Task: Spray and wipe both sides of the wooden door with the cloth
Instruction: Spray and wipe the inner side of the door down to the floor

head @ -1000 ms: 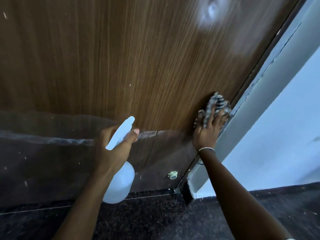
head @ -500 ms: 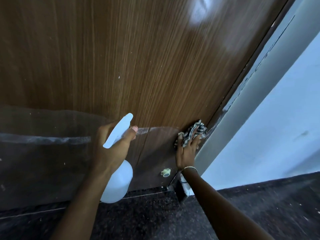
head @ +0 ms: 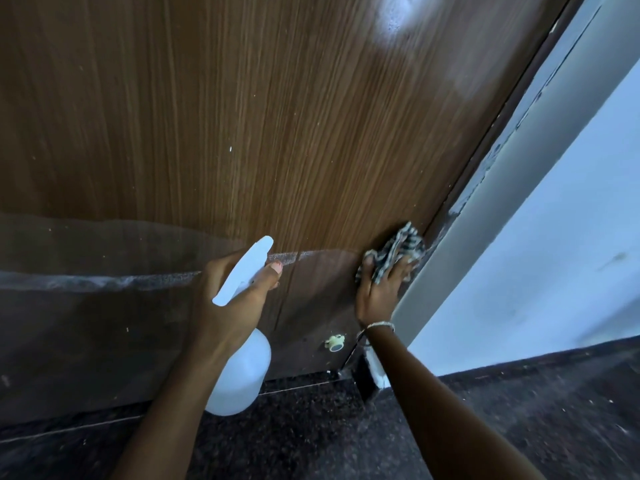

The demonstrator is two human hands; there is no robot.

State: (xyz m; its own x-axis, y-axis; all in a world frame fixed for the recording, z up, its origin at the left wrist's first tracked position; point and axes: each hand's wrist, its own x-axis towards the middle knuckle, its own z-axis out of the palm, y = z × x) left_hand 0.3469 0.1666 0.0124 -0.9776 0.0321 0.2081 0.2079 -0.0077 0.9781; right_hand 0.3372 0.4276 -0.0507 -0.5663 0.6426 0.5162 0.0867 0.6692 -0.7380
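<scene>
The brown wooden door (head: 242, 116) fills most of the view, with a darker film-covered band (head: 86, 323) across its bottom. My left hand (head: 225, 306) grips the neck of a white spray bottle (head: 242, 375), whose nozzle points up and right at the door. My right hand (head: 379, 292) holds a bunched striped cloth (head: 398, 251) pressed against the door's lower right edge, right beside the frame. A pale glare spot shows near the top of the door.
A grey door frame (head: 485, 237) runs diagonally along the door's right edge, with a light blue wall (head: 554, 237) beyond it. A small pale doorstop (head: 334, 342) sticks out near the door's bottom corner. Dark speckled floor (head: 346, 438) lies below.
My right hand slid the cloth down along the door's right edge to just above the dark band. My left hand and the bottle barely moved.
</scene>
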